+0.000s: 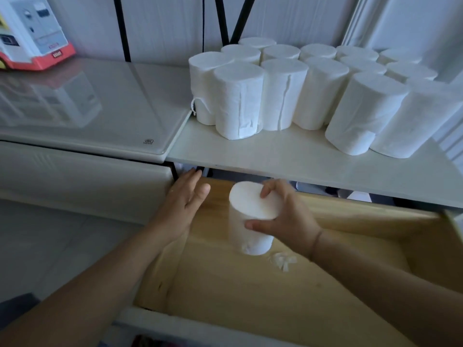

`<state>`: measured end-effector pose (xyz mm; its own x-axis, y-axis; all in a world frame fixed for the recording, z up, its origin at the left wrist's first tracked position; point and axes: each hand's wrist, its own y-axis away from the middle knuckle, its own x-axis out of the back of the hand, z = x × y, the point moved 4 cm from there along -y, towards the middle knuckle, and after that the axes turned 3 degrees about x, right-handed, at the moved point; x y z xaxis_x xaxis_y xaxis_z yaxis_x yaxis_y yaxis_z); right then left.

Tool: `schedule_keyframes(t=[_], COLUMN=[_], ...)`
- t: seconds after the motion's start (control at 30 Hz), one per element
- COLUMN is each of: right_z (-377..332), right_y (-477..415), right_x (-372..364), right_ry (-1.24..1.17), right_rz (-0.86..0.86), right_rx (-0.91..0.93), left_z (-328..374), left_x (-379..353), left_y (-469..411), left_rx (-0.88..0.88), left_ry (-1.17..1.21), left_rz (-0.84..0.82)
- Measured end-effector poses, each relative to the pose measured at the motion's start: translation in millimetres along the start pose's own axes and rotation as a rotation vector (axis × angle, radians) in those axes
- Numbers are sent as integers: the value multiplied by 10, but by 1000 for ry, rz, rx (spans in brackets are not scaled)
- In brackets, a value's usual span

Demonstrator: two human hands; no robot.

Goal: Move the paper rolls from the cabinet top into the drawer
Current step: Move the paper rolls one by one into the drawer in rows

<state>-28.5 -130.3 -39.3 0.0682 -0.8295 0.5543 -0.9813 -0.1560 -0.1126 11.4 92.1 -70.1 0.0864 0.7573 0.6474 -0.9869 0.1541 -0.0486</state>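
- Far to the left of both hands, a red and white toy-like plastic box [32,33] sits on the glossy white glass-topped surface [87,101]; it plays no part here, so leave it alone.
- Your left hand [181,204] is spread open and holds nothing, hovering at the left wall of the pale wooden drawer [363,216]. Keep it there to steady the drawer, or bring it in to guide the roll.
- Just right of that hand, the white cylindrical paper roll [253,216] stands upright inside the drawer, at its back left. Whether its base is touching the floor I cannot tell.
- Your right hand [288,214] clasps the roll's top rim, thumb in front and fingers behind. Settle it flat against the corner before you let go, so later rolls pack tightly.
- A small scrap of torn white paper [283,260] lies on the drawer floor just below your right hand; avoid standing a roll on it.
- Above and to the right of your hands, the cluster of upright white paper rolls [313,83] waits on the white cabinet top [275,151]. Most of the job looks undone.
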Motion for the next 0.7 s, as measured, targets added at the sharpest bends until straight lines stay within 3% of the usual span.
schedule_keyframes(t=[0.2,0.4,0.5,0.6,0.7], right_z=[187,264,396,419,295], right_y=[-11,146,180,174,10], right_x=[-375,-252,-184,-391,-601], right_ry=[85,54,60,-371,-535], right_rz=[0,0,16,-188,-205], right_rx=[74,-9,-271,-616,-662], left_z=[-40,-43,-41,-40,-31], left_x=[-9,-14,-13,-16,-11], left_y=[-13,-11,-14,-24,-19], left_rx=[18,31,35,40,31], left_ry=[-33,-24,-32,-37,-59], left_rz=[-30,-37,-38,-46,-41])
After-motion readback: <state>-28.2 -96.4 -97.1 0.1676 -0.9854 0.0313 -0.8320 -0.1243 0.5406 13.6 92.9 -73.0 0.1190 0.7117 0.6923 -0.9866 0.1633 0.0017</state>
